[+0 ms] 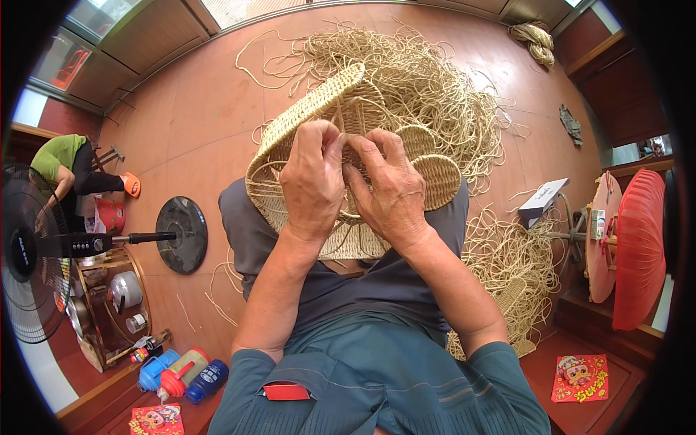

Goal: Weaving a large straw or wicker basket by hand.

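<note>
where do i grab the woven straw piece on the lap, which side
Probably by the far end of its long woven band, coming from the person's left: that end juts beyond the left hand and right hand, leaving its outer edge exposed.

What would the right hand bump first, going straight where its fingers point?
Probably the left hand, which looks almost touching the right hand, though depth is unclear. Beyond it lies the woven straw piece.
</note>
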### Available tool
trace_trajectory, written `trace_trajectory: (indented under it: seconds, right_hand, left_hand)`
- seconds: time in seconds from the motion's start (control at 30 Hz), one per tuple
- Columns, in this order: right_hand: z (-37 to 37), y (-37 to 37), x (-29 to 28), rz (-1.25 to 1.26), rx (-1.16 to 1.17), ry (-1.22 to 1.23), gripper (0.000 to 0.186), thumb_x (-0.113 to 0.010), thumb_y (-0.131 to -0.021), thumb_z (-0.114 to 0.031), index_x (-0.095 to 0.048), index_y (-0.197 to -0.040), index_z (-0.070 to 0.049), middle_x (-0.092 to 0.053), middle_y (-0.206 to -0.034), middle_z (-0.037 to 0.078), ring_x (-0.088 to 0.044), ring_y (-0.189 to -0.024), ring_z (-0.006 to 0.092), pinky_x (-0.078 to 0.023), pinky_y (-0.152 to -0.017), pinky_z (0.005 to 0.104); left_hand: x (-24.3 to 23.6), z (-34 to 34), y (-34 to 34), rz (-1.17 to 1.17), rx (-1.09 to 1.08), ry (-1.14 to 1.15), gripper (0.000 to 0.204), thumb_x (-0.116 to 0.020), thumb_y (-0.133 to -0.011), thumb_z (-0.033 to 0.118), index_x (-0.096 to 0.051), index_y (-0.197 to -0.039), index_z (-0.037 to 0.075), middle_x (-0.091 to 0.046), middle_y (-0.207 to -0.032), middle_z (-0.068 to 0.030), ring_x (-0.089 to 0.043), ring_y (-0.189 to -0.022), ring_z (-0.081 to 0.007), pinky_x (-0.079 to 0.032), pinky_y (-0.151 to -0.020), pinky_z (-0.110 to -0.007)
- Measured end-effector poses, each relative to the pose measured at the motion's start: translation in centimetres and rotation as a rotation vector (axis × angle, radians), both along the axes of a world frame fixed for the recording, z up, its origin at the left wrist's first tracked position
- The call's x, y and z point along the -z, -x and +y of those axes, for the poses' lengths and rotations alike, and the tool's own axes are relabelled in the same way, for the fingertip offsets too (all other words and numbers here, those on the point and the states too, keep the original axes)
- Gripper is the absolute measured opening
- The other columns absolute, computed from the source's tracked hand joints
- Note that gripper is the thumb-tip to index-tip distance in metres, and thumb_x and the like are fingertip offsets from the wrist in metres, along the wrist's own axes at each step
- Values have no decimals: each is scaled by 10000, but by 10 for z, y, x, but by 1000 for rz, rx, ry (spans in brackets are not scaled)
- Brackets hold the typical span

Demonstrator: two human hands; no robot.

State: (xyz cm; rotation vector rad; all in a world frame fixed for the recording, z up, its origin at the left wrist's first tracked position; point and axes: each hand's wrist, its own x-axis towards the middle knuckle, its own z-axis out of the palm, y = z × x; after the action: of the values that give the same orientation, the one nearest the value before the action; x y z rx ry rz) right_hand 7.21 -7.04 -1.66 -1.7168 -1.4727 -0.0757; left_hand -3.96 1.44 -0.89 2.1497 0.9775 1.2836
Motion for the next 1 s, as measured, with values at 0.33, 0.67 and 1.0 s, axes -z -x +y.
trace_trajectory:
  seconds: [0.33, 0.67, 1.0]
  right_hand:
    - [6, 8, -3, -42, 14, -118, 378, -820, -919, -94, -766, -1292, -124, -630, -1074, 81, -698, -866, 240, -577, -723, 383]
    - [33, 21, -3, -127, 47, -93, 101, -854, -931, -244, -815, -969, -159, -599, -831, 7, -644, -747, 227, -512, -686, 393]
    - [38, 23, 1, -104, 58, -122, 159, -800, -930, -231, -715, -829, -141, -589, -838, 29, -633, -767, 239, -485, -703, 405]
  left_hand:
    - [7, -4, 35, -62, -158, 87, 144, -765, -1032, 32, -627, -1064, 60, -690, -882, -74, -692, -763, -223, -571, -719, -357]
    - [7, 3, 48, 14, -220, 79, 142, -782, -1052, 92, -650, -1074, 46, -733, -880, -46, -687, -775, -120, -569, -714, -326]
    - [0, -22, 39, 50, -131, 126, 186, -679, -1075, 54, -750, -1239, 3, -789, -1162, -176, -779, -1044, -355, -614, -928, -422]
